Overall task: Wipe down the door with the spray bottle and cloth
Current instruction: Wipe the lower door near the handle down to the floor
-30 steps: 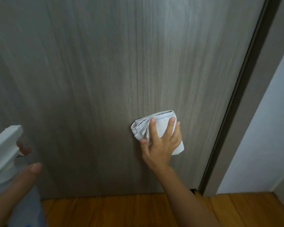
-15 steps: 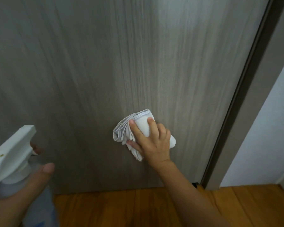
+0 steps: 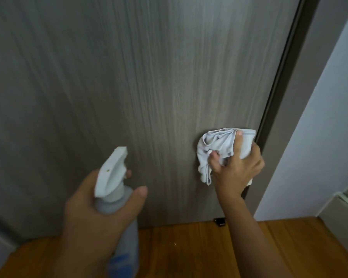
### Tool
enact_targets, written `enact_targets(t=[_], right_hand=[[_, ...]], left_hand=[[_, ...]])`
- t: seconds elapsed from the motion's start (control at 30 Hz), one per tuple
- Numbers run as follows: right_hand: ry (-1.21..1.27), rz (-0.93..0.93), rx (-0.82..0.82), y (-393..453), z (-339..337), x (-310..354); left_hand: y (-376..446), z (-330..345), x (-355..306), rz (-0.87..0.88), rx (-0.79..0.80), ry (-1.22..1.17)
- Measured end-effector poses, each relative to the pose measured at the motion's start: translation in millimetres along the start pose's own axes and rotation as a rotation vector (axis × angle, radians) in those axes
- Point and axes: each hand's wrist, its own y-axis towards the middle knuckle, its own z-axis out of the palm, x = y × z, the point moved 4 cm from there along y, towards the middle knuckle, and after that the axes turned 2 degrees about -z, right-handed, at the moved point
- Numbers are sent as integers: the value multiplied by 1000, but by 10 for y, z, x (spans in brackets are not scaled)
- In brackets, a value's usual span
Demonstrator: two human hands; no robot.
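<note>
While right hand (image 3: 236, 169) bunches cloth (image 3: 215, 146) on door (image 3: 129, 87), left hand (image 3: 92, 215) grips spray bottle (image 3: 117, 199), label unreadable.

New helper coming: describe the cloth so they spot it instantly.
Start at the grey wood-grain door and follow its right edge down toward the wooden floor. There the right hand grips a crumpled cloth against the door. It is the only pale, soft, wrinkled thing there.

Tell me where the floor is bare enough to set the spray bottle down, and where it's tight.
Bare wooden floor lies along the door bottom, between both forearms. It is tight at the right: the right hand grips the cloth against the door frame, above a small black stop. The left hand holds the spray bottle.
</note>
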Motion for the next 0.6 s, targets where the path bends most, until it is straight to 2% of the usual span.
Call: enact_targets(t=[0.13,0.23,0.47,0.6], right_hand=[[71,140,30,-215,157,316],[93,186,16,-318,222,481],[116,4,103,-636,265,841],[83,-181,146,-756,301,857]], left_hand=[[63,208,63,23,75,-80],[92,241,59,14,23,-72],[126,121,92,9,-26,-55],[96,137,124,0,-35,-38]])
